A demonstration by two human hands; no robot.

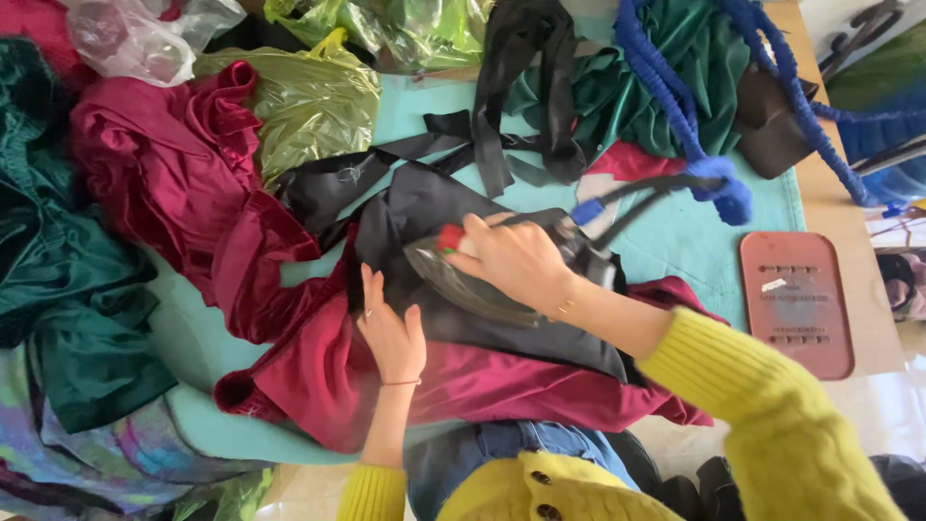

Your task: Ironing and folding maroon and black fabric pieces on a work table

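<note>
Pretty cluttered counter [694, 241] here, covered in a teal pad. Heaps of maroon velvet [164, 154] up left, dark green fabric [68, 280] spilling down the left edge, crinkly yellow-green plastic bags [309, 96] at the top, another green bundle [675, 77] top right with a blue coiled cord [666, 87] looping across it and down toward the iron. Black straps [521, 77] trailing from the top middle. A reddish flat rest pad [796, 299] sitting off to the right, well apart from the work. Middle of it all: black fabric [434, 207] laid over a maroon garment [482, 386] near the front edge. Iron [482, 280] parked right on the black fabric, mostly hidden under the hand, red knob poking out at its tip. Right hand [516, 260] reaching in from the lower right in a yellow knit sleeve, grip wrapped tight round the iron's handle, wrist bent down. Left hand [391, 333] flat just beside the iron, fingers stretched out and pressing the cloth at the seam where black meets maroon, grip holding nothing, just palm down.
</note>
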